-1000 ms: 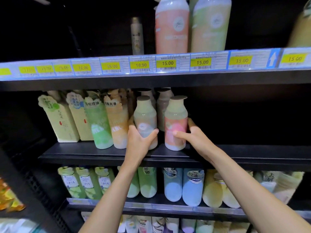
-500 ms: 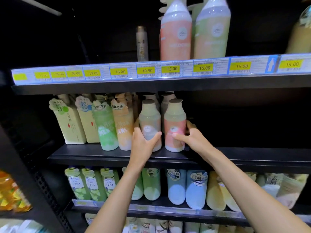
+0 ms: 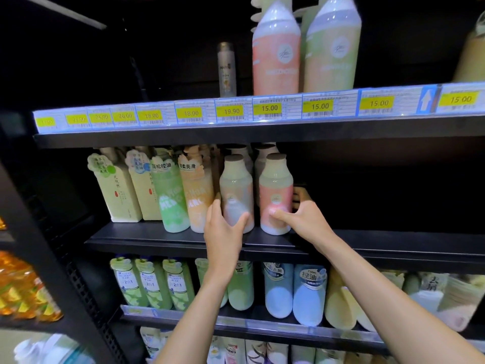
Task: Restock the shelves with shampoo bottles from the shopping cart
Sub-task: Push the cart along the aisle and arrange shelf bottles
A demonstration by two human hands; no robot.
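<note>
On the middle shelf (image 3: 168,241) of a black metal rack, gripping two shampoo bottles, one in each hand. Both standing upright near the front edge, a narrow gap between them. Both shaped like milk bottles: smooth frosted plastic, rounded shoulders, flat brown caps.

Holding the beige bottle (image 3: 236,190) low on its body with the left hand (image 3: 223,229), fingers curling round the left side, thumb lying across the front. Holding the pink bottle (image 3: 275,193) with the right hand (image 3: 304,219), thumb pressing the lower front, fingers wrapping round behind the right side.

Crowding in just left of the beige bottle: a glossy orange bottle (image 3: 196,198), then a green bottle (image 3: 169,195), both tall and round-bottomed, then pale boxy cartons (image 3: 118,190) with paper tags on top. Running along the shelf edge above: a strip of yellow price tags (image 3: 269,108).

Compared with half a second ago, keeping the same grips. Both bottles staying upright in the same spot beside the orange bottle, neither lifting nor tilting.
</note>
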